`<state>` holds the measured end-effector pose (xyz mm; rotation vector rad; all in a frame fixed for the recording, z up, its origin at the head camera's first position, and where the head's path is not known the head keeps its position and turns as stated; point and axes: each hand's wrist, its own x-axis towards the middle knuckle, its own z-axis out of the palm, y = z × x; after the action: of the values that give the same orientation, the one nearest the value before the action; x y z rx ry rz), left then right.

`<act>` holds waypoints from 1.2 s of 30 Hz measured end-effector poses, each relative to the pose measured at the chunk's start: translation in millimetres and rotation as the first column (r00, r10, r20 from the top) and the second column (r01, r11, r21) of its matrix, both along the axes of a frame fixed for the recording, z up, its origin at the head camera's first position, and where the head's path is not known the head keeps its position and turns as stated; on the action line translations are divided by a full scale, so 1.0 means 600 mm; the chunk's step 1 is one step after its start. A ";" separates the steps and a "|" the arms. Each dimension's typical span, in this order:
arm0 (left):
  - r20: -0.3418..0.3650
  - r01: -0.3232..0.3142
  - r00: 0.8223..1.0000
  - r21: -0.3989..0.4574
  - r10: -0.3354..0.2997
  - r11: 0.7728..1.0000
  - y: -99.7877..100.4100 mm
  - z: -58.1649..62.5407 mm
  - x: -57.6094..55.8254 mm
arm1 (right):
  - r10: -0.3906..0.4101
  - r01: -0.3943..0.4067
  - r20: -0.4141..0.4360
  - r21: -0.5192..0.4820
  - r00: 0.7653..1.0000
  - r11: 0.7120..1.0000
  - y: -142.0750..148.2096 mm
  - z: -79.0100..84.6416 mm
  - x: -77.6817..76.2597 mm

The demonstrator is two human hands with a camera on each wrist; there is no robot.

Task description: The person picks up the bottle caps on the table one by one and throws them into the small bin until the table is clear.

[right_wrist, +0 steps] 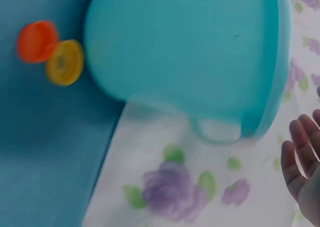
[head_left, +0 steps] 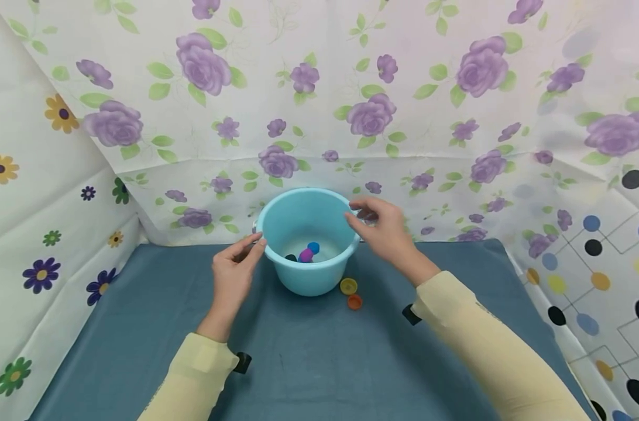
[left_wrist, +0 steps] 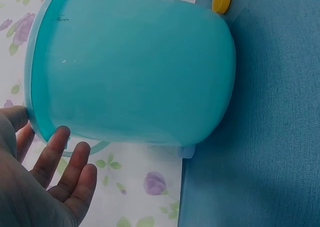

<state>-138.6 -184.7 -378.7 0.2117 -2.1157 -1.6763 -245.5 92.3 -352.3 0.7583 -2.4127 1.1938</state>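
A light blue bucket [head_left: 311, 275] stands upright at the back of the blue cloth. Inside lie a magenta round piece [head_left: 305, 255], a blue round piece [head_left: 313, 248] and a dark one [head_left: 290, 258], their exact kind too small to tell. My left hand [head_left: 234, 275] touches the bucket's left rim with thumb and index finger, the other fingers loosely spread in the left wrist view. On the opposite side my right hand [head_left: 382, 228] hovers by the rim, thumb and fingers apart, holding nothing. A yellow cap [head_left: 348, 286] and an orange cap [head_left: 354, 302] lie at the bucket's front right.
Blue cloth [head_left: 309, 362] covers the table. Behind the bucket hangs a floral sheet [head_left: 319, 134], with patterned sheets at the left and right sides. In the right wrist view, a handle loop [right_wrist: 217, 137] sticks out below the bucket's rim.
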 end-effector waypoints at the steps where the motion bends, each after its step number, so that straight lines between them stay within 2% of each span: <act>1: 0.002 -0.003 1.000 -0.003 0.003 1.000 0.000 0.000 0.001 | -0.001 0.001 0.001 -0.014 1.000 1.000 0.009 -0.004 0.002; 6: 0.000 -0.007 1.000 -0.013 0.007 1.000 0.000 0.000 0.001 | -0.037 0.037 0.029 -0.023 0.999 0.999 0.050 -0.032 0.013; 10: 0.004 -0.019 1.000 -0.009 0.019 1.000 -0.001 0.000 0.000 | -0.061 0.061 0.040 0.000 0.997 0.998 0.069 -0.064 0.021; 15: 0.013 -0.027 1.000 -0.011 0.028 1.000 0.000 0.000 0.001 | -0.083 0.082 0.042 0.024 0.996 0.996 0.081 -0.108 0.033; 20: 0.009 -0.022 1.000 -0.010 0.022 1.000 0.003 0.001 0.003 | -0.108 0.102 0.087 0.063 0.990 0.993 0.089 -0.157 0.045; 25: 0.000 -0.026 1.000 -0.005 0.026 1.000 0.003 0.001 0.003 | -0.098 0.085 0.109 0.118 0.989 0.989 0.090 -0.198 0.057; 30: -0.010 -0.030 0.999 -0.011 0.030 0.999 0.003 -0.001 0.002 | -0.097 0.066 0.150 0.200 0.984 0.977 0.085 -0.225 0.070; 36: -0.002 -0.027 1.000 -0.019 0.027 0.999 0.004 0.000 0.002 | -0.122 0.047 0.261 0.276 0.958 0.960 0.080 -0.242 0.080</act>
<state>-137.1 -182.5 -379.0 0.2312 -2.1175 -1.6396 -197.5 140.2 -497.7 0.5848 -2.8477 1.0086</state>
